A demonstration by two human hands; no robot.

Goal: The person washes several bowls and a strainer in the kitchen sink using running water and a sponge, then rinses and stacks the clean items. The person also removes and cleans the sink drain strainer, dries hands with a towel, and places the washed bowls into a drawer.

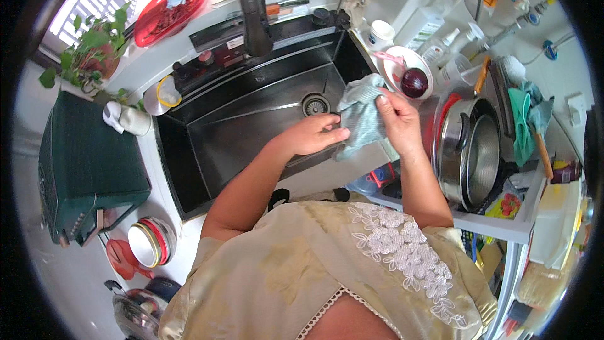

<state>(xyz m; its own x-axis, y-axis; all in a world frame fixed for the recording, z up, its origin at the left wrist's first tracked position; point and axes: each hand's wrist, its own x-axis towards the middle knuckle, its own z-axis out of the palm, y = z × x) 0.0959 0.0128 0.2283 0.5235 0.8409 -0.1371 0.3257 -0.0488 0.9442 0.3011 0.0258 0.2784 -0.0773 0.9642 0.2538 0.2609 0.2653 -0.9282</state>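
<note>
A pale blue-green cloth (362, 106) hangs bunched above the right front corner of a black sink (226, 151). My right hand (401, 120) grips its upper right edge, thumb on the near side. At the cloth's left edge is my left hand (314, 134), its thumb tip against the fabric. Whether its other fingers pinch the cloth is hidden. Just left of the cloth, the round drain strainer (315, 104) shows in the sink floor. A black faucet (253, 9) rises behind the basin.
To the right stand a white bowl (390, 73) holding a dark red onion (414, 82), and nested steel pots (450, 151). A dark green bin-like container (99, 151), a white bottle (130, 118) and stacked bowls (144, 244) line the left. A red tray (146, 23) sits behind the sink.
</note>
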